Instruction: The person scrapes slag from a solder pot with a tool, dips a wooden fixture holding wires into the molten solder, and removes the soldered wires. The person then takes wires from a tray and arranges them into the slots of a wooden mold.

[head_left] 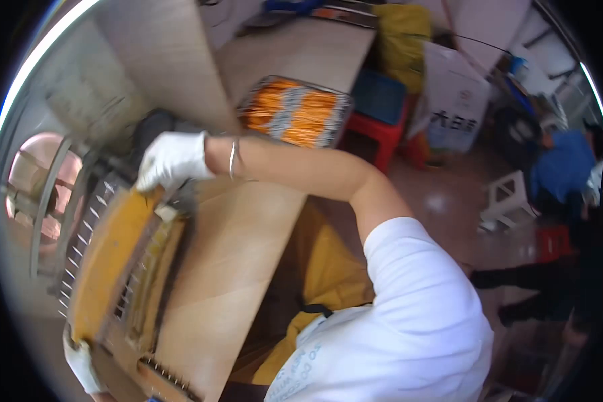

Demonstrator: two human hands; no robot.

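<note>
My right hand (174,161), in a white glove and with a bracelet at the wrist, is closed around the upper end of a long yellow bar (114,258). At the bar's lower end my left hand (82,367), also white-gloved, grips the edge, its fingers partly hidden. The bar lies tilted over a machine frame with a row of thin metal pins (82,244) along its far side. Beside it is a second yellowish strip (157,281) with a dark edge. Motion blurs the bar and the frame.
A wooden table (224,268) runs beside the machine, with a pin-studded bar (164,378) near its lower end. Farther off are a tray (347,107) of orange and grey pieces, a red stool (375,137), a white bag (452,94), a fan (43,184) and a person in blue (564,164).
</note>
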